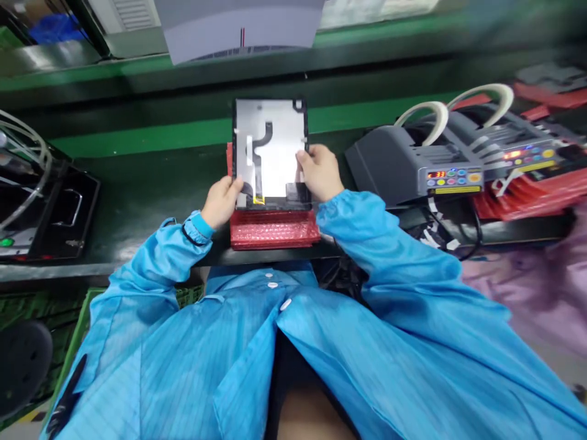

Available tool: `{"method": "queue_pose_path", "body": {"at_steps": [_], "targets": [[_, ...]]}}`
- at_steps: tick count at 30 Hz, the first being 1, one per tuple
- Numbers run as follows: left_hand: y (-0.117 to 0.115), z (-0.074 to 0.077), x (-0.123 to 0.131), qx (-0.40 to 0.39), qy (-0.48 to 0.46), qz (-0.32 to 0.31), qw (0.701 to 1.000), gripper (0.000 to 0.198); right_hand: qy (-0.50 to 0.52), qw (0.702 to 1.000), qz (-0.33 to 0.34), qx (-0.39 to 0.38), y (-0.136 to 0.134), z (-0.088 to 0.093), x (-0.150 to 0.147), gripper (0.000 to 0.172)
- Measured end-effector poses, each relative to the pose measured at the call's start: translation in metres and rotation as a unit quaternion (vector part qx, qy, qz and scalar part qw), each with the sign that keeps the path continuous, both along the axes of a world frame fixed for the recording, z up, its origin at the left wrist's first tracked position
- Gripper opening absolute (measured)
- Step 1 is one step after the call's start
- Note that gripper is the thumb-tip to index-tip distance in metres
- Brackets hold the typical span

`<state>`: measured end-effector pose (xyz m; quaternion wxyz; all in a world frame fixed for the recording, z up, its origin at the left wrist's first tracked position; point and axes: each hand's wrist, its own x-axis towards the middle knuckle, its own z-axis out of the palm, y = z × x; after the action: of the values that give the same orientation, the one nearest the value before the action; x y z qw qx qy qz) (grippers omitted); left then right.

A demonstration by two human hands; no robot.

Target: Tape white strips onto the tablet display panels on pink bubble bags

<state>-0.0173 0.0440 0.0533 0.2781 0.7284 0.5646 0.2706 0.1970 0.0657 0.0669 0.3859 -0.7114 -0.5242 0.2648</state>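
A flat display panel [282, 153], silvery on its visible face with a black rim, is held up between both hands. A dark flat ribbon cable [258, 171] runs down that face, with a yellow patch at its lower end. My left hand [222, 200] grips the panel's lower left corner, thumb on the near face. On the right edge, my right hand [322, 171] is closed with its thumb over the face; its fingers behind are hidden. Beneath the panel lies a stack of red bubble-wrap bags [275, 231] at the bench's front edge.
Two grey tape dispensers [415, 162] with lit displays stand at the right, beside more red bags [527, 195]. A black machine with pale hoses [55, 201] occupies the bench's left end. A white sheet [243, 27] hangs over the back ledge. Someone's pink sleeve [532, 287] shows at right.
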Motion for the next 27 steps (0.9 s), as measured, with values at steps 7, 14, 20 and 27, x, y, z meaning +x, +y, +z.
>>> {"method": "queue_pose_path", "body": {"at_steps": [7,14,20,27], "targets": [[-0.018,0.007,-0.004,-0.071,0.259,-0.039,0.962,0.041,-0.208,0.972,0.015,-0.106,-0.020,-0.015,0.003,0.033],[-0.021,0.009,0.005,-0.125,0.361,-0.060,0.922,0.052,-0.313,0.935,0.042,-0.160,-0.022,-0.004,-0.006,0.035],[-0.008,0.014,-0.017,-0.098,0.365,-0.067,0.924,0.051,-0.047,0.988,-0.144,0.010,-0.086,-0.030,0.066,0.034],[0.052,0.024,-0.033,0.124,0.216,-0.104,0.963,0.037,0.179,0.895,-0.402,0.079,-0.128,-0.060,0.142,0.054]]}}
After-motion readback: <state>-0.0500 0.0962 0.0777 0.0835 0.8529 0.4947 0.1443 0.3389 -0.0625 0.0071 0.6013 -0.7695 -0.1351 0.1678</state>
